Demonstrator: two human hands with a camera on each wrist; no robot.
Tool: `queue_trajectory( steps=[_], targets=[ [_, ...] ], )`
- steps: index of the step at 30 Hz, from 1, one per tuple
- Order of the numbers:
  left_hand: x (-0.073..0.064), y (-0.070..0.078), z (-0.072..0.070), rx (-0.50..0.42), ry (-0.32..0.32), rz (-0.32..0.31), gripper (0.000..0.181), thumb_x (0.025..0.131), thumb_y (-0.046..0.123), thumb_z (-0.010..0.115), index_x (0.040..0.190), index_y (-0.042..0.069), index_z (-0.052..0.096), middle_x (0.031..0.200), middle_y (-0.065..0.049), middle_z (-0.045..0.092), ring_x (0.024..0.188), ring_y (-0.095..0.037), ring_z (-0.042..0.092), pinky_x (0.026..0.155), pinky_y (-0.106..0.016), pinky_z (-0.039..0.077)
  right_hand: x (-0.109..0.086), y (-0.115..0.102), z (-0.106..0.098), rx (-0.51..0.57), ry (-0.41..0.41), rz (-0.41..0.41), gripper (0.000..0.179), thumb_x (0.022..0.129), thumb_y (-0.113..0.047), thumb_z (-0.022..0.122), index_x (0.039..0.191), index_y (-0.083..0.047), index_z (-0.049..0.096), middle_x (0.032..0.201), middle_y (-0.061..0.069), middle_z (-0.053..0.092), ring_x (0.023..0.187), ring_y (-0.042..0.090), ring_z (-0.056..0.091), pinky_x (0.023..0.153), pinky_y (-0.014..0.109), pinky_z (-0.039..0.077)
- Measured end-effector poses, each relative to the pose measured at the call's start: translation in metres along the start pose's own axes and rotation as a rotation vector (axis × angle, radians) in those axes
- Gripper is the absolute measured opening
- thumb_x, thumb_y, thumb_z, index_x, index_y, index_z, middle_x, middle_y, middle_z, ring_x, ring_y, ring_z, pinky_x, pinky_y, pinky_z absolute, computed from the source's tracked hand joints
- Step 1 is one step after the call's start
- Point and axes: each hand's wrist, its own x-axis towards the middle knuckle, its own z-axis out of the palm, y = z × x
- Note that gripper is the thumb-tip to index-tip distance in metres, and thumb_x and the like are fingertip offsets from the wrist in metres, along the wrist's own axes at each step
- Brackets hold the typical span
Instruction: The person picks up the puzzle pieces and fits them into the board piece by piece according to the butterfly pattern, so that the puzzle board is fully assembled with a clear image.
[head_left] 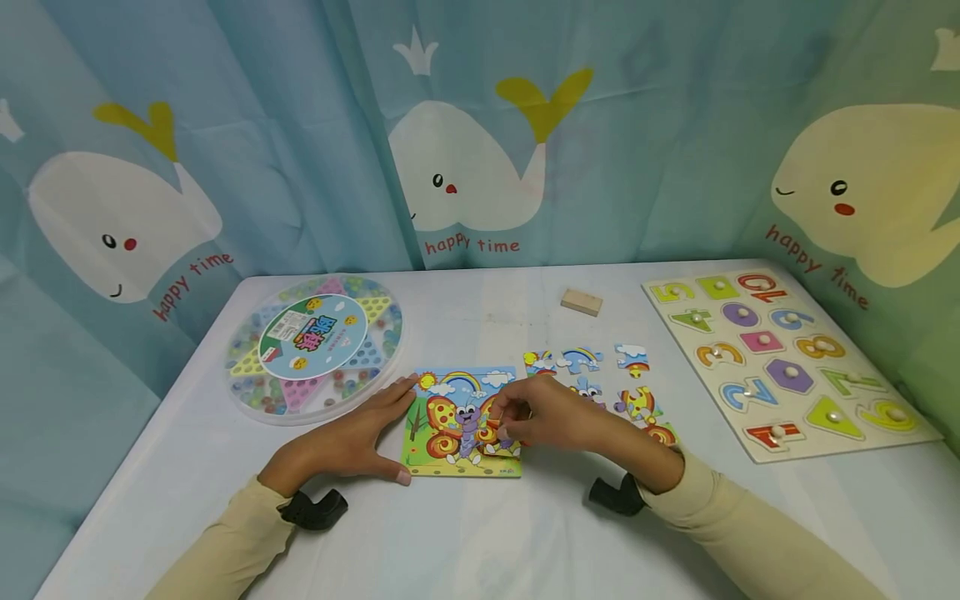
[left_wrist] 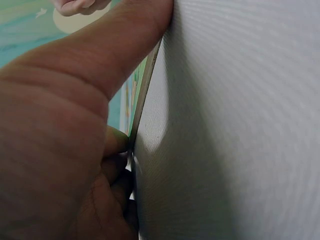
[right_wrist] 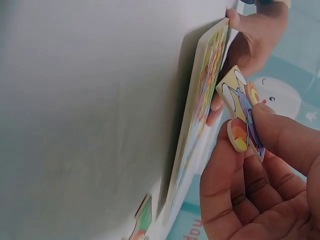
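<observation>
A square butterfly picture board lies flat on the table in the head view. My left hand rests along its left side, fingers extended and thumb at the near left corner. In the left wrist view, that thumb touches the board's edge. Over the board's right part, my right hand pinches a jigsaw puzzle piece between thumb and index finger. The right wrist view shows the piece tilted, with purple, yellow and orange print. Several loose puzzle pieces lie right of the board, some partly hidden by my right hand and forearm.
At the left back sits a round, clear-lidded game box with coloured marbles. A small wooden block lies at the back. On the right is a knobbed number-and-shape board. A whale-print curtain hangs behind the white table.
</observation>
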Motion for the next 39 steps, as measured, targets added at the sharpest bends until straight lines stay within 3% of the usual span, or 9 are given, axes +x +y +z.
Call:
queue_trajectory(
  steps=[7,16,25,30,39],
  targets=[
    [0.000,0.001,0.000,0.006,0.000,-0.004,0.117,0.071,0.061,0.077,0.155,0.004,0.019,0.163,0.000,0.000,0.148,-0.023,0.000,0.115,-0.048,0.016,0.010,-0.004,0.007,0.013,-0.013,0.018,0.008,0.091,-0.001,0.065,0.094,-0.008,0.067,0.069,-0.003,0.059,0.058,0.009,0.051,0.053,0.023,0.042],
    [0.001,-0.001,0.001,-0.006,0.000,0.004,0.117,0.072,0.062,0.077,0.155,0.004,0.019,0.163,0.000,0.000,0.147,-0.023,0.000,0.115,-0.048,0.016,0.019,-0.009,0.015,0.052,-0.040,0.007,0.006,0.091,0.002,0.064,0.094,-0.004,0.065,0.073,0.002,0.061,0.060,0.019,0.061,0.059,0.029,0.054],
    [0.001,-0.002,0.000,-0.018,0.002,0.013,0.117,0.072,0.061,0.077,0.155,0.003,0.018,0.163,0.000,0.001,0.147,-0.024,0.000,0.115,-0.049,0.015,0.031,-0.014,0.024,0.001,-0.062,0.009,0.006,0.090,-0.001,0.067,0.094,-0.005,0.067,0.070,-0.004,0.060,0.056,0.007,0.050,0.056,0.025,0.045],
    [0.002,-0.001,0.000,-0.022,0.001,0.009,0.116,0.072,0.059,0.078,0.154,0.003,0.019,0.163,0.000,0.001,0.147,-0.024,0.000,0.115,-0.049,0.015,0.036,-0.015,0.029,-0.013,-0.073,0.020,0.006,0.090,-0.001,0.067,0.092,-0.006,0.067,0.070,-0.004,0.060,0.053,0.008,0.051,0.052,0.025,0.045],
    [0.001,-0.002,0.000,-0.011,0.002,0.008,0.117,0.072,0.060,0.077,0.155,0.003,0.018,0.163,0.000,0.001,0.148,-0.024,0.000,0.115,-0.049,0.015,0.041,-0.016,0.035,-0.127,-0.042,0.054,0.004,0.089,-0.005,0.070,0.091,-0.008,0.069,0.071,-0.007,0.061,0.062,0.008,0.054,0.059,0.025,0.047]
  ],
)
